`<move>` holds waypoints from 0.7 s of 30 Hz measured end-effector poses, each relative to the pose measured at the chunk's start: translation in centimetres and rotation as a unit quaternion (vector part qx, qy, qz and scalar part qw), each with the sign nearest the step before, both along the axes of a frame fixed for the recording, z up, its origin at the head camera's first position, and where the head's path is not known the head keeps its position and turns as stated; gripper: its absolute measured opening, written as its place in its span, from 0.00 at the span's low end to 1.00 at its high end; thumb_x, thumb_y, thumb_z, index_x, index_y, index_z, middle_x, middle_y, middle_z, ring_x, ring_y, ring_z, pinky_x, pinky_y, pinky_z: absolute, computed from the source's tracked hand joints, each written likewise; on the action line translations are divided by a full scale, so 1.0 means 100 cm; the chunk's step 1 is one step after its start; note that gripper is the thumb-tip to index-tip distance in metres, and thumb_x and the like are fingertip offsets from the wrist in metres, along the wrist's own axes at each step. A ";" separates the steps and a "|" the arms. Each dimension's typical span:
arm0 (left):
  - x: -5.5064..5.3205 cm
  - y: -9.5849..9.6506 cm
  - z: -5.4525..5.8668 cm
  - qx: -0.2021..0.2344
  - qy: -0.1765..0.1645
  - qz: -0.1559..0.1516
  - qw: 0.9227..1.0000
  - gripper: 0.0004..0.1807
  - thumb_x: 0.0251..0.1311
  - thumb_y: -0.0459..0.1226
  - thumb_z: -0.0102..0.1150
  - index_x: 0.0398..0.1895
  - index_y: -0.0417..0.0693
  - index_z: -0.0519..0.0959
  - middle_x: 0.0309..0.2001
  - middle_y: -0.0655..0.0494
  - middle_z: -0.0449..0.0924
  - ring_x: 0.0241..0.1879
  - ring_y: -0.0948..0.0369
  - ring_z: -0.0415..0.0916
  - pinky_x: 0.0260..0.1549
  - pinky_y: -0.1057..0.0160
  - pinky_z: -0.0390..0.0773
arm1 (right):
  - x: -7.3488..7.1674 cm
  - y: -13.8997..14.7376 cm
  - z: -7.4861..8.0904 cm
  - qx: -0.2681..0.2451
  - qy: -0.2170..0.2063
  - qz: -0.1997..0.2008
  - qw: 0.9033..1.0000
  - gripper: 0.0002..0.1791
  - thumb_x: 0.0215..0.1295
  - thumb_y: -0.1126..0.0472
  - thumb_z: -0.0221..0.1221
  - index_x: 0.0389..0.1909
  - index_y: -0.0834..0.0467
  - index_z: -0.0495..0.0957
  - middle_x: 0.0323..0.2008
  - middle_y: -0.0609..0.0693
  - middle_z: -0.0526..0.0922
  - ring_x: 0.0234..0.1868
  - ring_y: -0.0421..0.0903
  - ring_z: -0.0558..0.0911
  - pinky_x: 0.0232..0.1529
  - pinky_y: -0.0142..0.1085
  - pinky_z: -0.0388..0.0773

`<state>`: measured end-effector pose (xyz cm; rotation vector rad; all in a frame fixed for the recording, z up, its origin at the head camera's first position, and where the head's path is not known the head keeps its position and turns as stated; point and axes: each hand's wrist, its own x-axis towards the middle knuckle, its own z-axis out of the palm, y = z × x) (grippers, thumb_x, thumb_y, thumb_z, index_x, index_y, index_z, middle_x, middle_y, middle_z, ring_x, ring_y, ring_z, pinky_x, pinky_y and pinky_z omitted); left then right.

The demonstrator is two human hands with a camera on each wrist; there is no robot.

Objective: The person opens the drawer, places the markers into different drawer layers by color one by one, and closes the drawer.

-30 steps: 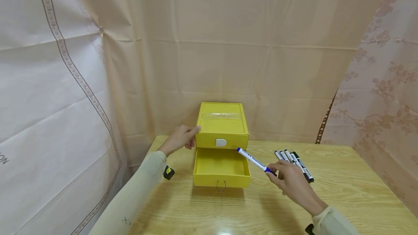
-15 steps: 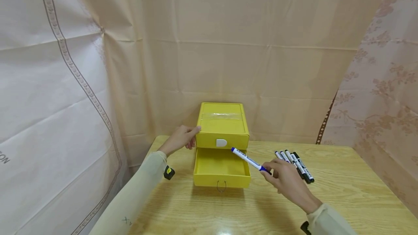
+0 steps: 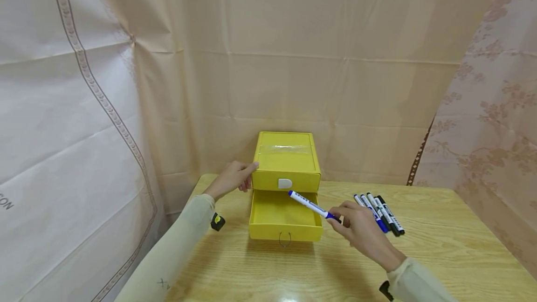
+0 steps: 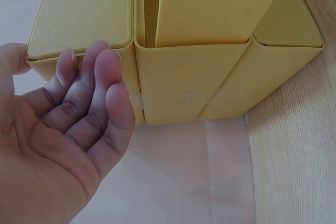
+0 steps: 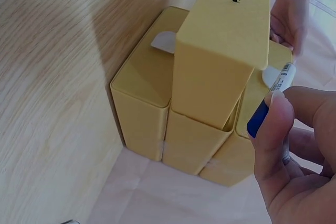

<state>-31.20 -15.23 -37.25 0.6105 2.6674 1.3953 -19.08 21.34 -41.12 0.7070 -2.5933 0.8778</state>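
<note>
A yellow drawer cabinet [image 3: 286, 150] of three stacked tiers stands on the table, its middle drawer [image 3: 285, 233] pulled out. No item shows inside that drawer; a thin dark ring hangs on its front. My left hand [image 3: 233, 180] touches the cabinet's upper left front corner, thumb on the top edge and relaxed fingers beside the side wall. With thumb and fingers my right hand [image 3: 360, 229] pinches a whiteboard marker [image 3: 308, 203], white with blue ends. It slants up and left, its far end over the open drawer. In the right wrist view the thumb presses near the marker's blue cap [image 5: 258, 119].
Several markers [image 3: 386, 216] with blue or black caps lie side by side on the wooden table [image 3: 453, 236], right of the cabinet. Beige cloth [image 3: 285, 87] hangs behind, with more cloth at both sides. The top drawer carries a white tab [image 3: 285, 183].
My right hand has moved left with the marker, bringing its far end over the open drawer. More of the loose markers now shows. The left hand and cabinet have stayed put.
</note>
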 end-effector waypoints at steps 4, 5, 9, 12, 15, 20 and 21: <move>0.000 0.000 0.000 0.003 -0.003 0.000 1.000 0.35 0.76 0.62 0.45 0.25 0.43 0.82 0.25 0.46 0.83 0.23 0.50 0.80 0.28 0.57 0.83 | 0.000 -0.004 0.001 -0.004 -0.014 0.008 1.000 0.06 0.64 0.65 0.71 0.42 0.57 0.88 0.32 0.42 0.78 0.18 0.31 0.70 0.12 0.28 0.71; 0.000 0.000 0.000 0.004 -0.004 0.000 1.000 0.35 0.76 0.62 0.45 0.25 0.43 0.82 0.25 0.46 0.83 0.23 0.51 0.80 0.28 0.57 0.83 | 0.000 -0.005 0.001 -0.004 -0.017 0.009 1.000 0.07 0.64 0.65 0.70 0.42 0.57 0.88 0.32 0.42 0.78 0.18 0.31 0.70 0.12 0.28 0.71; 0.000 0.000 0.001 0.004 -0.004 0.002 1.000 0.35 0.76 0.62 0.45 0.25 0.43 0.82 0.24 0.47 0.83 0.23 0.51 0.80 0.31 0.51 0.84 | 0.000 -0.009 0.002 -0.001 -0.015 0.013 1.000 0.07 0.64 0.66 0.71 0.42 0.58 0.88 0.33 0.43 0.79 0.18 0.31 0.70 0.12 0.28 0.71; 0.000 0.001 0.002 0.002 -0.003 0.003 1.000 0.36 0.76 0.62 0.45 0.25 0.43 0.82 0.25 0.46 0.83 0.25 0.47 0.81 0.31 0.49 0.84 | -0.001 -0.011 0.002 0.006 -0.005 0.017 1.000 0.07 0.64 0.65 0.71 0.42 0.57 0.88 0.33 0.42 0.79 0.18 0.31 0.70 0.12 0.27 0.71; 0.000 0.001 0.001 0.001 -0.004 0.006 1.000 0.36 0.76 0.61 0.45 0.25 0.42 0.82 0.25 0.46 0.83 0.27 0.43 0.81 0.29 0.54 0.84 | -0.001 -0.014 0.002 0.014 0.005 0.025 1.000 0.06 0.64 0.64 0.71 0.41 0.56 0.88 0.33 0.42 0.80 0.19 0.30 0.70 0.13 0.27 0.71; 0.002 0.001 0.001 0.001 -0.009 0.013 1.000 0.35 0.76 0.61 0.46 0.24 0.43 0.82 0.24 0.48 0.83 0.27 0.43 0.82 0.28 0.58 0.83 | -0.003 -0.018 0.002 0.013 0.004 0.044 0.999 0.04 0.65 0.64 0.70 0.40 0.56 0.88 0.34 0.41 0.80 0.20 0.30 0.70 0.15 0.28 0.72; 0.002 0.001 0.001 0.002 -0.010 0.013 1.000 0.35 0.76 0.61 0.46 0.24 0.43 0.82 0.24 0.48 0.83 0.27 0.42 0.82 0.28 0.57 0.83 | -0.004 -0.019 0.003 0.011 0.001 0.048 0.999 0.04 0.65 0.64 0.70 0.40 0.56 0.88 0.34 0.41 0.80 0.20 0.30 0.70 0.16 0.28 0.72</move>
